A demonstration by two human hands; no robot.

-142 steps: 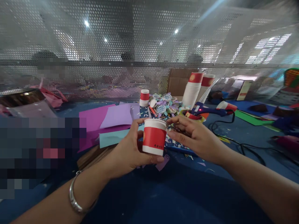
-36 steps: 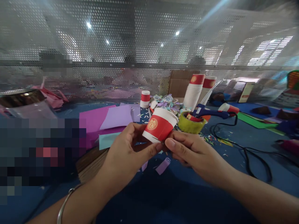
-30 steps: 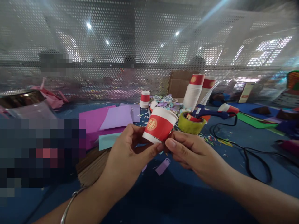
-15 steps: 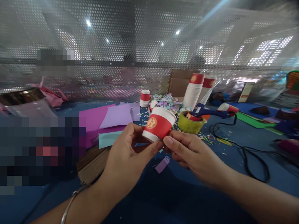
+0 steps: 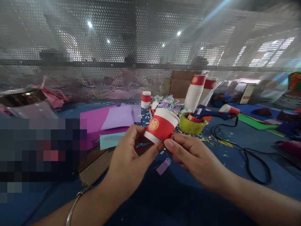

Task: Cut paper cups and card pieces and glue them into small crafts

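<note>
A red and white paper cup (image 5: pixel 162 125) with a gold emblem is held up over the blue table, tilted with its rim towards the upper right. My left hand (image 5: pixel 131 157) grips the cup near its base from the left, thumb in front. On the right, my right hand (image 5: pixel 188 152) is closed, its thumb and fingers pinching at the cup's lower right edge. The fingers behind the cup are hidden. On the table beneath lies a small purple paper strip (image 5: pixel 164 166) with a pale curved mark at one end.
Behind the cup stand stacked paper cups (image 5: pixel 194 94), paper scraps (image 5: pixel 168 99) and a yellow tape roll (image 5: pixel 192 124) under a blue glue gun (image 5: pixel 211 113). Its black cord (image 5: pixel 246 153) loops across the right. Purple sheets (image 5: pixel 117 117) and brown cardboard strips (image 5: pixel 96 166) lie left.
The cup has tipped a little further to the right in my fingers. Both hands stay in nearly the same place.
</note>
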